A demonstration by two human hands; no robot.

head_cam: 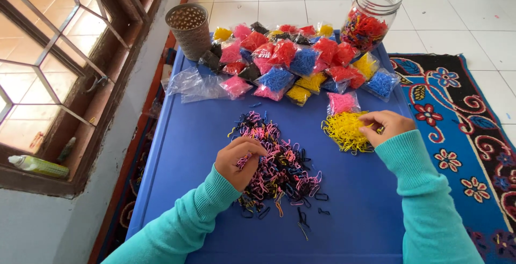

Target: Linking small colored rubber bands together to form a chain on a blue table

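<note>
A heap of small pink, black and yellow elastic bands [279,159] lies in the middle of a blue table [183,151]. My left hand [237,159] rests on the heap's left side, fingers curled into the bands. A smaller pile of yellow bands [344,129] lies to the right. My right hand [388,125] touches its right edge, fingertips pinched on yellow bands. Both arms wear teal sleeves.
Several small clear bags of red, blue, pink, yellow and black bands [301,60] crowd the table's far side. Empty clear bags [193,84] lie at left. A perforated metal cup [190,30] and a glass jar of mixed bands [371,17] stand behind. A patterned rug [462,129] lies at right.
</note>
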